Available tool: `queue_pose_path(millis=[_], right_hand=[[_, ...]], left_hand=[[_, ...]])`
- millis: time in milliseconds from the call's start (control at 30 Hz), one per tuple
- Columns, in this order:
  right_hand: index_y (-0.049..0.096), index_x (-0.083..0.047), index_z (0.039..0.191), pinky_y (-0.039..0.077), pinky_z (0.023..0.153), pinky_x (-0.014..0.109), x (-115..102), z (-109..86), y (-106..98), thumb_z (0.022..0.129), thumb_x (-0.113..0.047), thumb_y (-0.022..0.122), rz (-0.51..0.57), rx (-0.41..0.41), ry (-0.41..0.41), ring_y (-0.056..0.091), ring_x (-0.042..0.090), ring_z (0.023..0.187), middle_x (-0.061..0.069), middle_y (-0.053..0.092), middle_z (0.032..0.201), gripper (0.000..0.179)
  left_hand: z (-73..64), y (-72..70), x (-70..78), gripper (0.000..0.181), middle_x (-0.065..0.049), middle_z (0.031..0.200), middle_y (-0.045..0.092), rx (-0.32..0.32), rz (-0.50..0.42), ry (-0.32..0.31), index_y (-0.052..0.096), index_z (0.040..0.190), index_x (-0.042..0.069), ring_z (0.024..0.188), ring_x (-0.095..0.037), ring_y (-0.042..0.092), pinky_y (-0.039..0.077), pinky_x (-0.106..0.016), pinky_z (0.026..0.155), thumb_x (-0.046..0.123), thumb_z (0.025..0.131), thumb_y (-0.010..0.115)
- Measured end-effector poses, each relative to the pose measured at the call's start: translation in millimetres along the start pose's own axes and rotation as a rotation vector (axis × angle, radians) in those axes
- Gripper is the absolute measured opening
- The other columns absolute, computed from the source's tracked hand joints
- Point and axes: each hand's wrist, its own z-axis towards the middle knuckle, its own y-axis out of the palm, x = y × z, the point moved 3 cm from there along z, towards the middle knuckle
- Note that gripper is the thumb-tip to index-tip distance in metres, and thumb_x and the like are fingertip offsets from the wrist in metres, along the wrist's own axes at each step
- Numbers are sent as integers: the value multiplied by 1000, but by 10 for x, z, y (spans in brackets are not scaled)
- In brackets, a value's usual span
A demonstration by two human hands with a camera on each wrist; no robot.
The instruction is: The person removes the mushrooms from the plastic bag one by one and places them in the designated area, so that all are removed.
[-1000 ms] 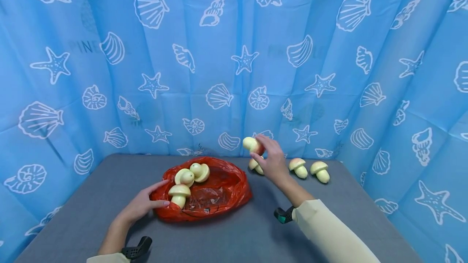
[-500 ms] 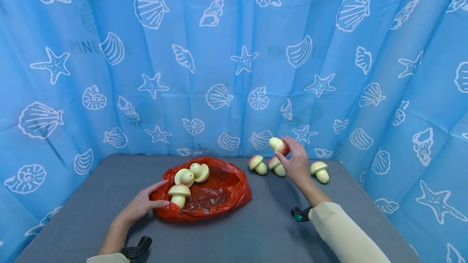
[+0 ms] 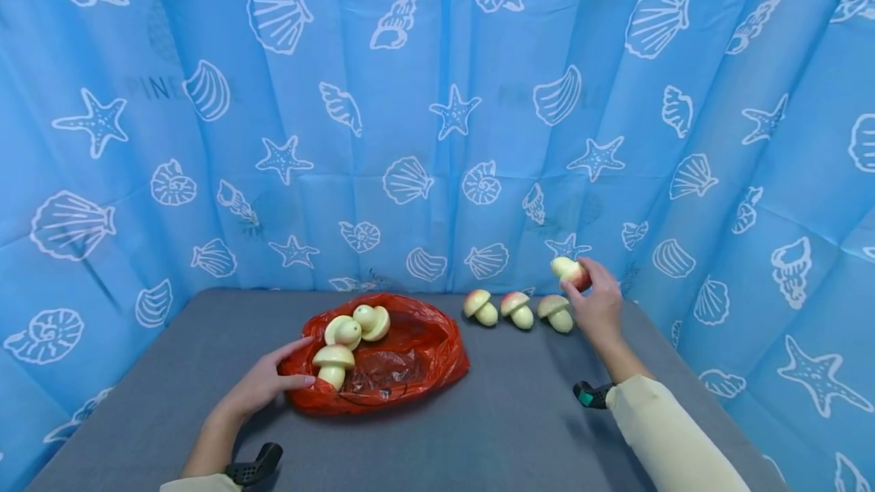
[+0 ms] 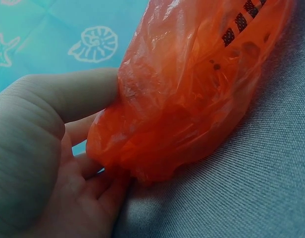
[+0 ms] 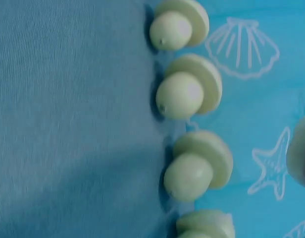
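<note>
My right hand (image 3: 598, 306) holds a toy-like mushroom (image 3: 566, 269) with a pale stem and a reddish cap, raised over the right end of a row of mushrooms. Along that row at the back of the table, three mushrooms (image 3: 517, 310) show in the head view. A fourth mushroom (image 5: 206, 225), hidden behind my hand there, appears at the bottom of the right wrist view. My left hand (image 3: 270, 380) grips the left end of a red plastic bag (image 3: 437, 370), thumb and fingers on either side. Three mushrooms (image 3: 333, 363) lie in the bag's left part.
A grey cloth covers the table (image 3: 437, 446). Behind it and along both sides hangs a blue curtain (image 3: 424, 135) with white shells and starfish. Each wrist carries a black strap-on device (image 3: 256, 465).
My right hand has moved rightward with the mushroom above the row, uncovering the mushrooms at the left and covering the rightmost one. The left hand and the bag stay put.
</note>
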Motion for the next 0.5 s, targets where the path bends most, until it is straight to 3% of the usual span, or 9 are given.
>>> queue_pose_path(millis=[200,500], right_hand=[[60,8,118,35,94,56,206,-29,-111,74,1,79,-15,38,30,50,46,111,29,58,119,48],[59,7,122,35,98,57,348,-73,-294,80,-1,76,-89,-20,153,47,47,116,28,56,124,46]], left_hand=[[4,3,-10,79,-30,150,28,0,-5,-2,37,150,8,134,-50,28,32,-64,102,32,84,74],[4,-2,11,80,-31,151,27,0,0,-7,37,150,8,134,-51,27,31,-65,102,34,84,74]])
